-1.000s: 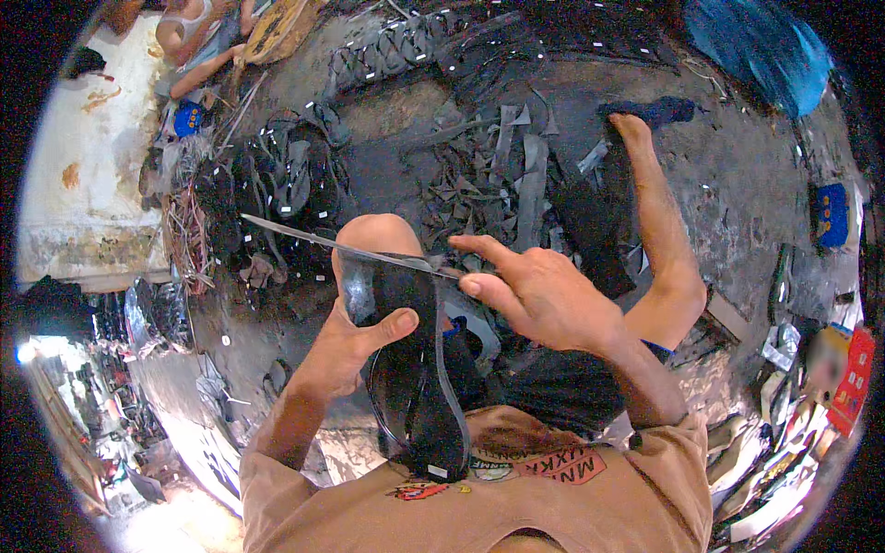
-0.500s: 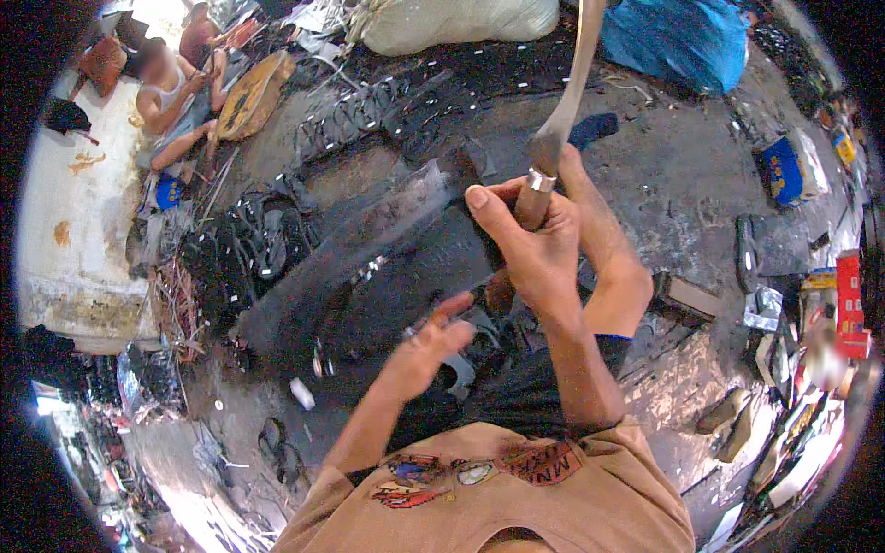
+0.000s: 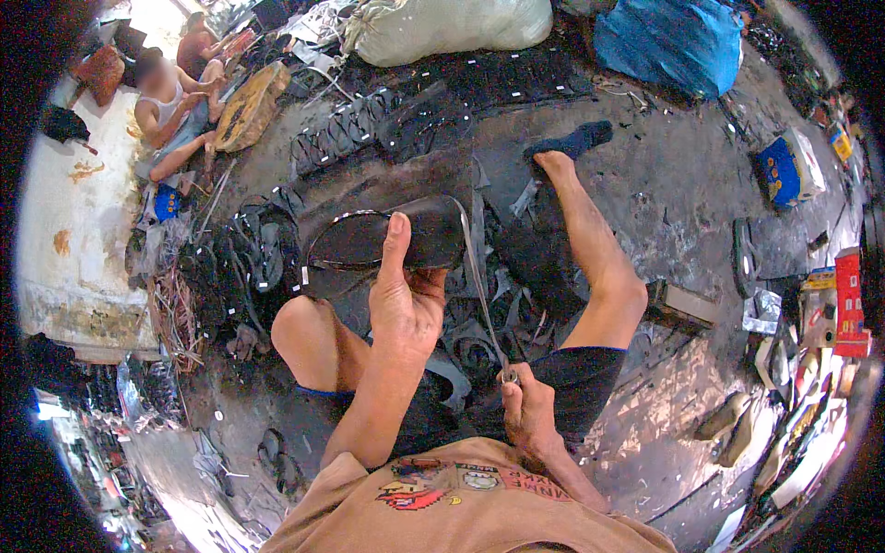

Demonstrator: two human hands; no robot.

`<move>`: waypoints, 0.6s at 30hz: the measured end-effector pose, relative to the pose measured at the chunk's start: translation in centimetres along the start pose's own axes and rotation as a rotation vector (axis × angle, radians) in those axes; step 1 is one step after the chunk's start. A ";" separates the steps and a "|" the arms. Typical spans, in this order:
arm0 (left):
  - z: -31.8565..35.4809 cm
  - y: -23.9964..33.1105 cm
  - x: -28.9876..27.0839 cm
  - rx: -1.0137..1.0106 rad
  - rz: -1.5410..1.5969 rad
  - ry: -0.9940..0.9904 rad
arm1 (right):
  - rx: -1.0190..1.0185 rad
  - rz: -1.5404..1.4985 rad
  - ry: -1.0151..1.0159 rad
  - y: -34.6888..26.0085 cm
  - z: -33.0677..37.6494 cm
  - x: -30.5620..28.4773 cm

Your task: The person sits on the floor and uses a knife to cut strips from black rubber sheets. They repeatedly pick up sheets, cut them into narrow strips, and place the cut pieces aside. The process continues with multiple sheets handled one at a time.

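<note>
In my left hand (image 3: 406, 309) is a black sandal (image 3: 429, 235), held level above my lap. The thumb presses on its top and the fingers go underneath. A dark strap arches over its left part. My right hand (image 3: 530, 412) is closed round the handle of a knife (image 3: 478, 276). The knife's long, thin, curved blade reaches forward and lies along the sandal's right edge; whether it touches there I cannot tell. Most of the handle is hidden by my fingers.
Black straps and scraps (image 3: 493, 318) lie between my legs. Rows of black sandals (image 3: 346, 134) spread beyond. A pale sack (image 3: 452, 32) and a blue sack (image 3: 668, 46) stand at the back. Another person (image 3: 171, 106) sits at far left beside a wooden block (image 3: 253, 106). A cardboard box (image 3: 684, 304) lies at right.
My right hand has come down and toward me with the knife, which was raised upright. My left hand, empty and blurred before, now grips the sandal. The large dark piece across my lap is gone.
</note>
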State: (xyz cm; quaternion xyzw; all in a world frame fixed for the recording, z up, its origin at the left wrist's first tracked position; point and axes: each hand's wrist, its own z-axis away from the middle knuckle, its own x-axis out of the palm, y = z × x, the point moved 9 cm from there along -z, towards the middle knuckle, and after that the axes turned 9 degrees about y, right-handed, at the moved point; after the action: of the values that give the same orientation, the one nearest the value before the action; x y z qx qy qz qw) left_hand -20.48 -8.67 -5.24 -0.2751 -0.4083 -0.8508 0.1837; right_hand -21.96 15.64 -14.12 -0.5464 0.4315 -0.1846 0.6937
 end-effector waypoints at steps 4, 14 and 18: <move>-0.3 -0.1 -1.7 -0.021 -0.062 -0.025 | -0.137 0.017 0.077 -1.6 -1.9 -0.8; 2.2 -1.5 -8.1 -0.059 -0.223 -0.086 | -0.117 0.170 -0.233 -6.4 -7.3 -2.3; 4.0 -1.1 -9.8 -0.063 -0.356 -0.066 | -0.062 0.156 -0.391 -7.4 -5.7 -0.1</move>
State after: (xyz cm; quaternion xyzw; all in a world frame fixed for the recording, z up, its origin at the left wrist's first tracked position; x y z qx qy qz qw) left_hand -12.16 -4.02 -9.88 -0.2318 -0.4295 -0.8728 0.0078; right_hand -25.04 9.85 -7.49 -0.5578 0.3349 -0.0074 0.7594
